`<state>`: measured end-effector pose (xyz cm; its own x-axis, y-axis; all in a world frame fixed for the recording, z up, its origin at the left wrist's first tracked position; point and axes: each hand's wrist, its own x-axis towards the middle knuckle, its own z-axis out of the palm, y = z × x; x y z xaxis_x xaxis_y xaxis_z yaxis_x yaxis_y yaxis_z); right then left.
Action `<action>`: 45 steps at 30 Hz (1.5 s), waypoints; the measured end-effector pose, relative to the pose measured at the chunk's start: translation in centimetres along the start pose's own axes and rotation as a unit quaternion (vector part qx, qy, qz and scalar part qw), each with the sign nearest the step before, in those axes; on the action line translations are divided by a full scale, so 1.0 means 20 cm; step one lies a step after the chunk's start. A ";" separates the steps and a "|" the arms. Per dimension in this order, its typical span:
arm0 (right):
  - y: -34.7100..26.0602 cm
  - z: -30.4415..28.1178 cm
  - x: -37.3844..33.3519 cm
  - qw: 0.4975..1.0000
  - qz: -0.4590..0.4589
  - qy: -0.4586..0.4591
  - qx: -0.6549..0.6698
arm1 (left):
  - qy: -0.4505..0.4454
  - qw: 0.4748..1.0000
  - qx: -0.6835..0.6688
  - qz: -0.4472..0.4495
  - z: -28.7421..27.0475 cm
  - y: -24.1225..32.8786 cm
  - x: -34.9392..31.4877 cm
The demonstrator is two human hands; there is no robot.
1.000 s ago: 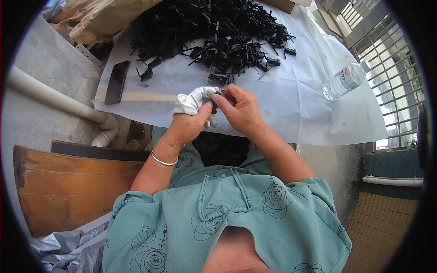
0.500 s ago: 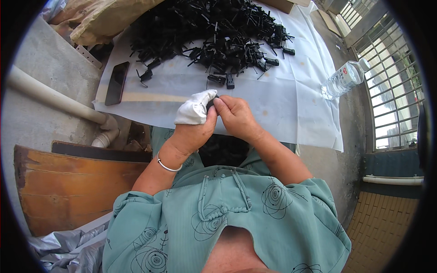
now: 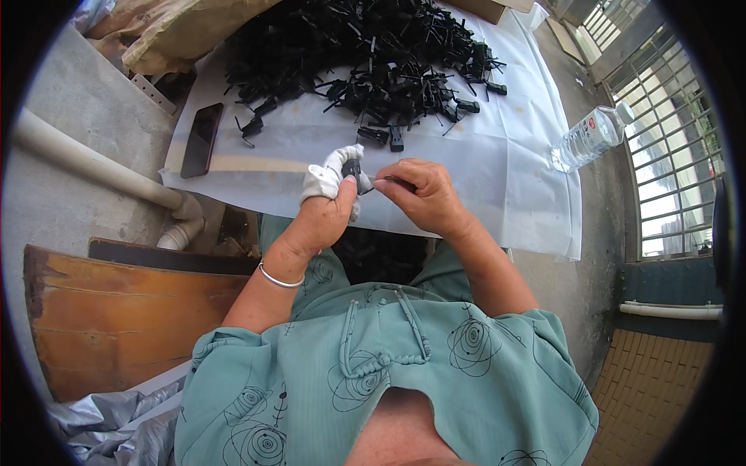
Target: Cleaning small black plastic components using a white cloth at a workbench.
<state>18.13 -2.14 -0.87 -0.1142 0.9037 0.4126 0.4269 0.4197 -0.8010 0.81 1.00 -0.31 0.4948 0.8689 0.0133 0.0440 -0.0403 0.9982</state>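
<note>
My left hand [image 3: 326, 203], partly covered by a white glove, is closed on a small black plastic part [image 3: 353, 168] above the near edge of the table. The bare thumb presses on the part. Close beside it on the right, my right hand [image 3: 426, 194] pinches a slim dark tool [image 3: 400, 183] whose thin tip points at the part. Whether the tip touches is too small to tell. A big pile of similar black plastic parts [image 3: 350, 54] covers the far side of the table, some with thin stems. Two loose parts [image 3: 396, 138] lie just beyond my hands.
White sheeting [image 3: 497, 179] covers the table. A phone [image 3: 202, 140] lies at its left edge, and a clear water bottle [image 3: 587, 138] stands at the right. Brown paper [image 3: 194, 35] and a pale pipe [image 3: 93, 167] are at the left. Dark items sit between my knees.
My right hand has drawn a little to the right, away from my left, and the slim tool now shows. My left hand has turned, so the black part is more exposed.
</note>
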 end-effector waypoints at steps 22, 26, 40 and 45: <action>-0.01 0.05 0.00 0.977 0.142 -0.111 0.113 | -0.037 0.984 0.170 0.048 0.02 0.01 -0.07; 0.08 0.00 0.10 0.978 0.100 -0.020 -0.181 | 0.015 0.878 0.412 0.243 -0.07 -0.01 -0.02; 0.02 -0.02 0.06 0.983 0.000 -0.100 -0.156 | -0.061 0.939 0.302 0.155 -0.06 -0.02 0.06; -0.13 0.00 0.03 0.997 -0.034 -0.045 -0.060 | 0.017 0.999 -0.038 0.003 -0.01 -0.05 0.03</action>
<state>16.89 -2.67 1.42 -0.2245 0.8802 0.4182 0.5184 0.4713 -0.7135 0.86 1.75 -1.19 0.4643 0.8854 0.0204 -0.0256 -0.0096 0.9996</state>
